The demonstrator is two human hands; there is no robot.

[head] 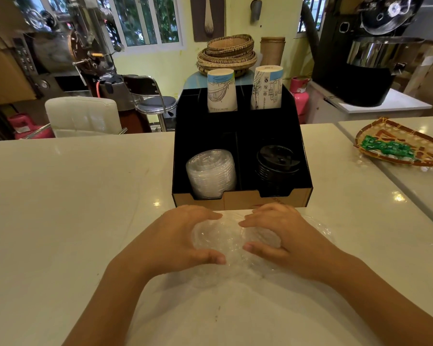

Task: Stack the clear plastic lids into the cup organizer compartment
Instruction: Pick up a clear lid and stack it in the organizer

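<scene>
A black cup organizer (308, 181) stands on the white counter. Its front left compartment holds a stack of clear plastic lids (211, 172). Just in front of the organizer, a bundle of clear lids (231, 239) lies on the counter, wrapped in thin clear plastic. My left hand (183, 238) curls around its left side, thumb underneath toward me. My right hand (280, 236) grips its right side the same way. The loose wrap (320, 227) spreads out beyond my right hand.
Black lids (276, 166) fill the front right compartment, and two paper cup stacks (221, 89) (266, 87) stand in the back ones. A woven tray with green packets (398, 148) sits on the counter at right. Chairs and machines stand behind the counter.
</scene>
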